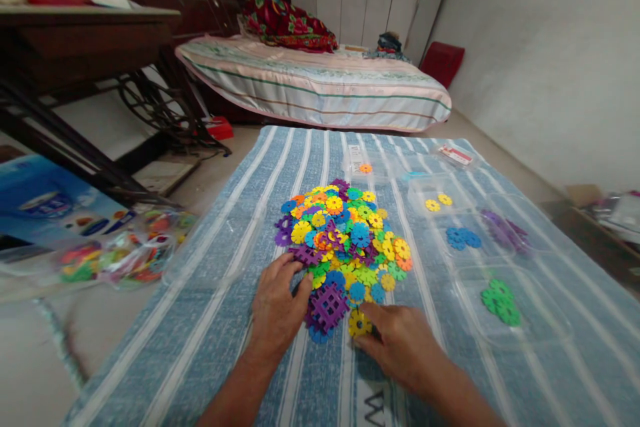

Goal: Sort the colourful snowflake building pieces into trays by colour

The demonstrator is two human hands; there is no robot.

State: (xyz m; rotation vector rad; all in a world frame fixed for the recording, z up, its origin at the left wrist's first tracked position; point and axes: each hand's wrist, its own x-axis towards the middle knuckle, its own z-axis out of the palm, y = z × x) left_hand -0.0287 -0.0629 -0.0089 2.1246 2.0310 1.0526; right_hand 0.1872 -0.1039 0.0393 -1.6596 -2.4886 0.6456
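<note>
A heaped pile of flower-shaped plastic discs (345,227) in yellow, blue, green and orange lies on the striped cloth, mixed with purple lattice pieces. My left hand (280,303) rests against the pile's near left edge. Its fingertips touch a purple piece (306,255), and the thumb stands apart from the fingers. At the pile's near right side, my right hand (405,343) pinches a yellow flower disc (359,324) between thumb and forefinger. Between the hands sits a square purple lattice piece (329,307), with blue discs partly under it.
Clear trays on the right hold green discs (501,302), blue discs (463,238), purple pieces (505,232) and yellow discs (439,203). An orange disc (366,168) is in a far tray. Bagged colourful pieces (125,257) lie left. A bed (320,90) stands beyond the table.
</note>
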